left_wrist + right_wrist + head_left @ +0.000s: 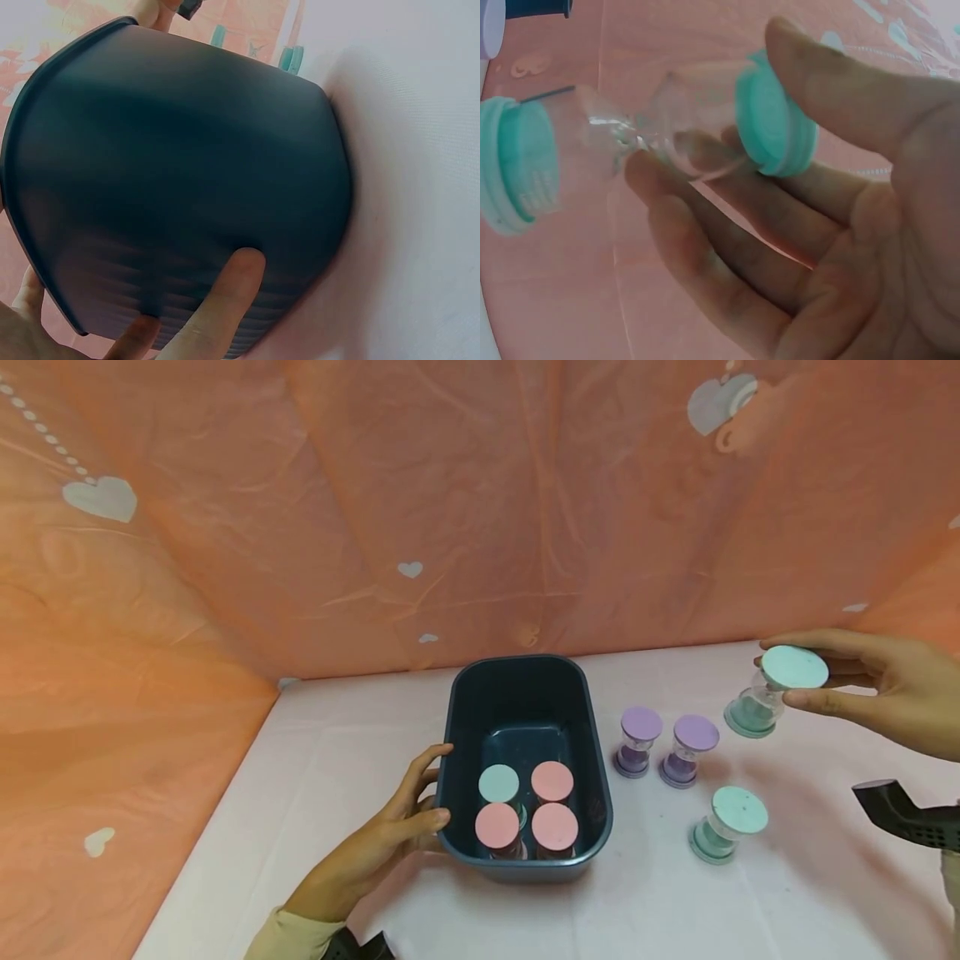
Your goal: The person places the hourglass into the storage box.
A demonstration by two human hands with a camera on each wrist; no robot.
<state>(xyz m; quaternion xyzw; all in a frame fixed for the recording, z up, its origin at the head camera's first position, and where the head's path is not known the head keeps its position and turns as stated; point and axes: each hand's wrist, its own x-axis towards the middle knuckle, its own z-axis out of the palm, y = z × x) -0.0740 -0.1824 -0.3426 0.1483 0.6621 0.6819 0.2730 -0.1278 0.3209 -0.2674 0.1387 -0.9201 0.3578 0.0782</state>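
Note:
In my right hand (877, 685) I hold a mint-capped hourglass (795, 667) tilted above the table's right side. In the right wrist view, the thumb is on one mint cap and the fingers curl along the clear body. My left hand (390, 818) grips the left side of a dark blue bin (525, 870), with fingertips at the rim and on the outer wall. Inside its near half stand a mint hourglass (498, 783) and three pink hourglasses (556, 827). Right of the bin are two purple hourglasses (695, 733) and another mint hourglass (738, 810).
A white cloth (300, 793) covers the table. Orange sheeting with pale hearts (480, 527) hangs behind and along the left side. Dark wrist-worn mounts (911, 817) show near both arms.

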